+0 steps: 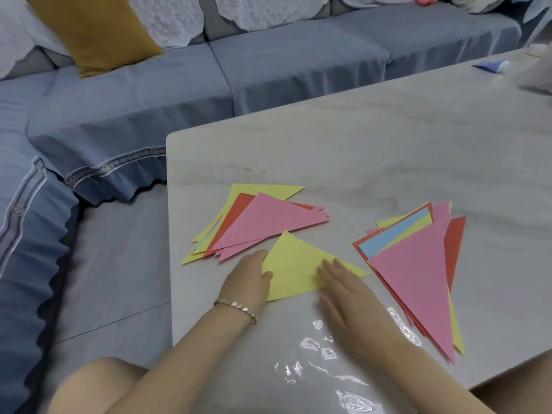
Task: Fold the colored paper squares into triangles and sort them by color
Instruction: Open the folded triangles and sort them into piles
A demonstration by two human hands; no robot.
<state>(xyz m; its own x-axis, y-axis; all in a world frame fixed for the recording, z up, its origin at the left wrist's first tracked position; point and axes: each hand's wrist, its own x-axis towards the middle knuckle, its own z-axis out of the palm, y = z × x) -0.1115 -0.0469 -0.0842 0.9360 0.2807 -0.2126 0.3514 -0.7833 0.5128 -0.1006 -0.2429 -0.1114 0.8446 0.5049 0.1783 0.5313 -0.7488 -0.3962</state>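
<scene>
Here's the yellow triangle (295, 264), lying flat on the pale marble-look table (373, 150), near its front-left corner and right between both hands. The left hand (248, 277) has it by the left edge: thumb on top of the paper, fingertips going out of sight at that edge, so it's a pinch. The right hand (343, 291) is spread flat, fingers straight and close together, pressing down on the triangle's right half, with the sharp right tip poking out beyond the fingertips. A bracelet (236, 309) sits on the left wrist.

Just behind the yellow triangle is the left pile (263, 219) of folded triangles, pink on top, red and yellow fanned out beneath; its near edge almost meets the yellow triangle's top point. Over to the right is the right pile (418, 264), a big pink triangle on top with blue, yellow and red showing at the edges, just beside the right hand's fingers.

Nearer the person, crinkled clear plastic film (328, 369) lies under the right forearm. Far back on the table, a small blue-and-white tube (490, 65). Beyond it all, a blue sofa (268, 73) with a mustard cushion (95, 34).
</scene>
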